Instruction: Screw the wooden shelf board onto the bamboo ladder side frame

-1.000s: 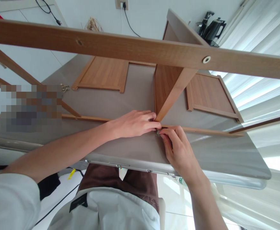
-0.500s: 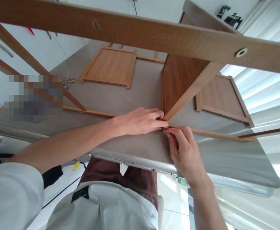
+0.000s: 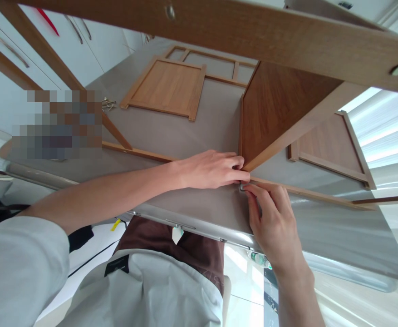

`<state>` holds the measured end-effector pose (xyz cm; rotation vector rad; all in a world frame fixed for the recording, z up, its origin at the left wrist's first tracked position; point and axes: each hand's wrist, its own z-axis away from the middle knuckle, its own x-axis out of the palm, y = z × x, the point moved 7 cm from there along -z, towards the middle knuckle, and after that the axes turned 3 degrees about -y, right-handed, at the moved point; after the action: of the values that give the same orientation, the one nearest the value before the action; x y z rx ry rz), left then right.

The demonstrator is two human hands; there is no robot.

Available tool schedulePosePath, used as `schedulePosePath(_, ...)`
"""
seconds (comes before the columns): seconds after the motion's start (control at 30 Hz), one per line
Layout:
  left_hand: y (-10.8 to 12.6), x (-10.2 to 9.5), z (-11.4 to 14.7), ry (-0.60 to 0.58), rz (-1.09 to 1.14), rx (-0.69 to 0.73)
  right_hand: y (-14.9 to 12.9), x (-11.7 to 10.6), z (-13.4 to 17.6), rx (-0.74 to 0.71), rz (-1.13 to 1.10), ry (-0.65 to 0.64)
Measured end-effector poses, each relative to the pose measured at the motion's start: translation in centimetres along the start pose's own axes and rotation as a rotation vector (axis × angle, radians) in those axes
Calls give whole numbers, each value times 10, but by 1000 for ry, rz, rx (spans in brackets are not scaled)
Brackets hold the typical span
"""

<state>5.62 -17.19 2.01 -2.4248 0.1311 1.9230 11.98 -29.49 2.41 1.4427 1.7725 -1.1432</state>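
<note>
A long wooden rail [image 3: 307, 193] lies along the near part of the table, and a wooden panel [image 3: 283, 97] stands up from it. My left hand [image 3: 215, 170] is closed at the foot of that panel, its fingers gripping the joint with the rail. Just beside it, my right hand [image 3: 270, 211] pinches a small bent metal hex key [image 3: 242, 186] against the near side of the rail. The key's far end is hidden at the joint. Overhead, a second wooden rail [image 3: 219, 34] with a round metal insert crosses the view.
On the grey table [image 3: 212, 111] lie a wooden panel [image 3: 166, 86], another panel [image 3: 333, 145] at the right, and a slim frame [image 3: 212, 59] behind. Several metal screws [image 3: 109, 104] are heaped at the left. A slanting wooden bar [image 3: 115, 129] rises near them.
The view has shifted, so the table and frame appear a little further right. Both hands keep their places at the joint, and the bent key shows slightly more clearly.
</note>
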Motion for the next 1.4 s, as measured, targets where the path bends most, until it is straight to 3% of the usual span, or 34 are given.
schedulePosePath(0.27,-1,0,0,12,36,3,-5,0,0,-20,76,-4)
schedulePosePath(0.7,-3,2,1,30,74,-2,10,-4,5,90,139,50)
schedulePosePath(0.97,-4,0,1,13,106,-13,23,-2,7,175,20,9)
schedulePosePath(1.4,-2,0,0,0,76,-1,25,4,3,121,-71,-56)
